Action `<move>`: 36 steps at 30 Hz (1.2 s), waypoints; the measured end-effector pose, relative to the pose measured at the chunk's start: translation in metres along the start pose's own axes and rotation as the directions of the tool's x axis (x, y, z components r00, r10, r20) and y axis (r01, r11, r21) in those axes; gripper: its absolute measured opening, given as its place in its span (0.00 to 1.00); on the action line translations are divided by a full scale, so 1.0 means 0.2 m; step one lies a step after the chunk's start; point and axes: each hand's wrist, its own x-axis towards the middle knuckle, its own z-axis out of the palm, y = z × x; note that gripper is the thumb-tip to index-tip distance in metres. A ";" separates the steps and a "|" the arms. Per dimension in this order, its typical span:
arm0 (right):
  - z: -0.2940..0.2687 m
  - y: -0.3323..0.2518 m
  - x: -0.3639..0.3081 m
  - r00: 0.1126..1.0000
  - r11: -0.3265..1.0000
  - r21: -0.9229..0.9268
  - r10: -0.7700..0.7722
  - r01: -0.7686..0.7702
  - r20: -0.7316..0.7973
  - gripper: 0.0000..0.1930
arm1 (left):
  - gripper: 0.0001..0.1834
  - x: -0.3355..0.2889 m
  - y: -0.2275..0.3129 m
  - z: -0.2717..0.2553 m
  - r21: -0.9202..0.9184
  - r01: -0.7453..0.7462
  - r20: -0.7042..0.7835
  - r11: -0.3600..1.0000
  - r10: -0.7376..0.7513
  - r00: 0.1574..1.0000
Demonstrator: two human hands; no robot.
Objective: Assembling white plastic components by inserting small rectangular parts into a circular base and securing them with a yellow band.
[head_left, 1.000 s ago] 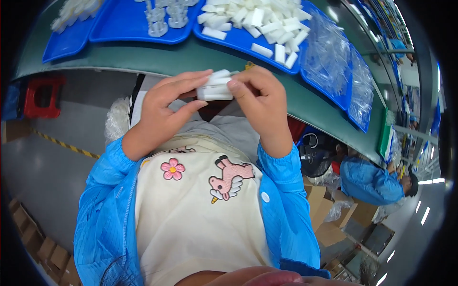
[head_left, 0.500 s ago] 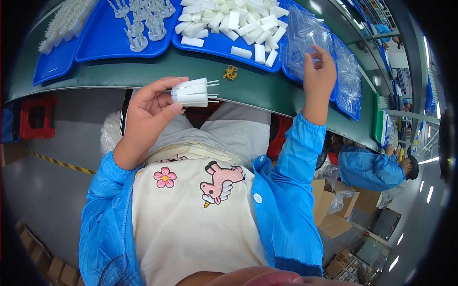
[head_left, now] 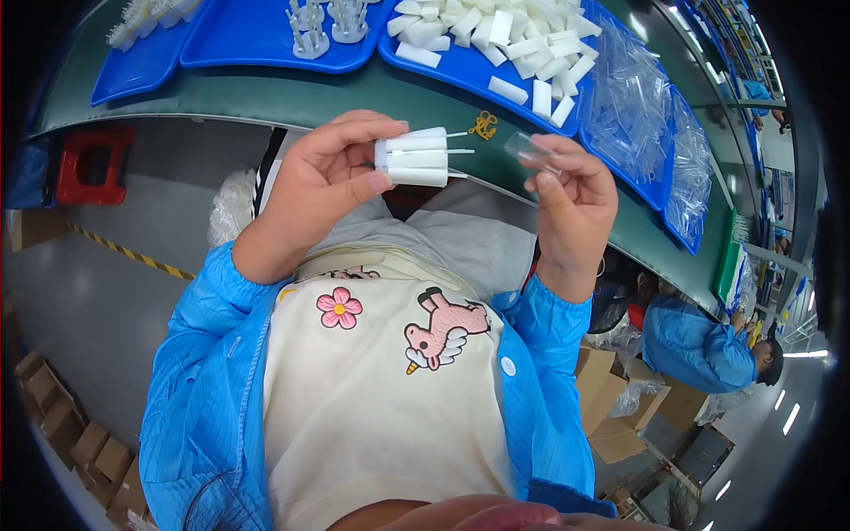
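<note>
My left hand (head_left: 323, 181) grips the base end of a white pronged holder (head_left: 418, 157), tipped on its side above the table's near edge. White blocks sit between its thin prongs, whose tips stick out to the right. My right hand (head_left: 575, 199) pinches a small clear plastic piece (head_left: 522, 149) between thumb and fingers, apart from the holder's prong tips. A small yellow openwork piece (head_left: 482, 126) lies on the green table (head_left: 292, 99), just beyond the gap between my hands.
Along the far side stand a blue tray (head_left: 239, 62) of pronged holders, one with white blocks (head_left: 500, 26), and one with clear plastic pieces (head_left: 633, 115). Bristly white parts (head_left: 146, 19) lie far left. A person in blue (head_left: 699, 341) works at right; a red stool (head_left: 93, 166) stands at left.
My right hand has come from above the clear-piece tray toward the holder and now has a clear piece. The view has shifted; my left hand still grips the holder.
</note>
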 end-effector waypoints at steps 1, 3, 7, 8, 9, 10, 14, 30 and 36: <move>0.01 0.00 -0.01 0.999 0.999 0.041 0.021 -0.022 0.026 0.10 | 0.22 0.00 0.00 0.00 0.004 -0.009 0.014 1.000 0.009 1.000; 0.02 0.03 -0.04 0.999 0.998 0.050 0.036 -0.038 0.036 0.10 | 0.23 0.00 0.00 -0.01 0.011 -0.015 0.025 1.000 0.015 1.000; 0.07 0.04 -0.06 0.997 0.996 0.042 0.079 -0.080 0.027 0.11 | 0.23 0.00 0.00 -0.03 0.059 -0.016 0.077 0.998 0.011 0.997; 0.08 0.03 -0.07 0.996 0.996 0.045 0.081 -0.082 0.029 0.11 | 0.23 0.00 0.01 -0.03 0.065 -0.031 0.081 0.997 0.025 0.996; 0.10 0.02 -0.07 0.995 0.995 0.005 0.100 -0.100 0.011 0.11 | 0.23 0.00 0.01 -0.03 0.066 -0.029 0.079 0.997 0.024 0.997; 0.11 0.01 -0.07 0.993 0.992 -0.034 0.117 -0.117 -0.008 0.11 | 0.24 0.00 0.02 -0.03 0.081 -0.027 0.081 0.996 0.020 0.997; 0.11 -0.02 -0.07 0.995 0.988 -0.113 0.104 -0.104 -0.011 0.12 | 0.24 -0.01 0.02 -0.03 0.121 -0.030 0.077 0.992 0.021 0.997; 0.16 0.04 -0.10 0.997 0.992 -0.122 0.030 -0.021 0.071 0.12 | 0.24 -0.04 0.03 -0.01 0.223 0.043 0.032 0.974 -0.051 0.998; 0.19 0.08 -0.12 0.998 0.983 -0.178 -0.048 0.053 0.032 0.12 | 0.24 -0.02 0.07 -0.03 0.319 0.072 0.098 0.945 -0.108 0.989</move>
